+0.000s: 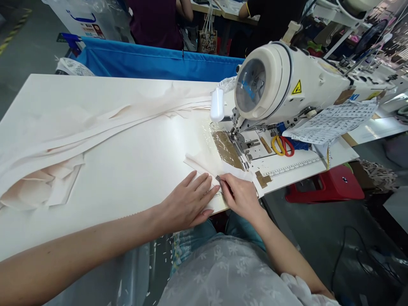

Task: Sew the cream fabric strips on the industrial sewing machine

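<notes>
My left hand (191, 197) lies flat with its fingers stretched over a pale cloth piece (204, 163) near the front edge of the white table (140, 157). Beside it, my right hand (240, 193) pinches a small dark item (218, 178) at the cloth; what it is cannot be made out. Just behind my right hand, the cloth runs toward the sewing machine (267, 80) and its needle area. A long heap of pale cloth (105, 127) stretches across the table's left and back.
Red and yellow scissors (282, 145) lie by the machine, below a hanging printed sheet (331, 121). A ruler strip (293, 168) runs along the right front edge. A red stool (328, 187) stands at the right. Behind the blue cloth barrier (153, 59) sit two people.
</notes>
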`<state>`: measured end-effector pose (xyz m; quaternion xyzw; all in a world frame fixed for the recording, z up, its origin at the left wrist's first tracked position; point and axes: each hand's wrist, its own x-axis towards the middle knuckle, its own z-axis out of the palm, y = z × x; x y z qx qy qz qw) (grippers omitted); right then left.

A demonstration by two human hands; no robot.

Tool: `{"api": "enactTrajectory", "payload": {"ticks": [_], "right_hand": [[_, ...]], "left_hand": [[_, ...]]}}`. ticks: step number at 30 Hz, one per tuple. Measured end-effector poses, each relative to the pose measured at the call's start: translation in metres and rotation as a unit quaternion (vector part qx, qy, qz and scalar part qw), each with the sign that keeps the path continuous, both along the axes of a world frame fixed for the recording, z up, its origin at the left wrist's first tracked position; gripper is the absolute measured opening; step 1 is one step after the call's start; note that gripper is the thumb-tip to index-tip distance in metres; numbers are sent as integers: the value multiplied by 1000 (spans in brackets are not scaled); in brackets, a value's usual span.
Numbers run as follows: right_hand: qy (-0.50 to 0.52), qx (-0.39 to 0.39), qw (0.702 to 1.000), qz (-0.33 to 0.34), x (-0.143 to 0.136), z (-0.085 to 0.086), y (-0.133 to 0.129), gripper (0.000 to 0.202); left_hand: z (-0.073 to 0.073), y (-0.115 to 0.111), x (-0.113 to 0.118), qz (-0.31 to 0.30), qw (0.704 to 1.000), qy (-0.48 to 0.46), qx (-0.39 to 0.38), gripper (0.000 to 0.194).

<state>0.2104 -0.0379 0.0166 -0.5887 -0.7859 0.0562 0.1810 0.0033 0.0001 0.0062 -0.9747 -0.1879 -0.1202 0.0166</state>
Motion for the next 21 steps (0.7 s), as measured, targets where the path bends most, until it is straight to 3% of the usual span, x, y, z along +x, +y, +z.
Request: {"api": "enactTrajectory", "payload": {"ticks": [7,11,14,21], "right_hand": [[-24,-21,999,9,12,8,-17,20],[63,-56,996,-42,23,16,-31,18],[110,-39,991,-68,19,14,-29,18],[68,18,996,-51,5,5,-16,21]], "left_hand": [[5,-2,1,1,1000,-2,15,48],[6,-3,1,4,1000,-6,28,47],[7,-2,0,7,999,-2,35,44],[8,4,0,36,999,1,29,43]]}}
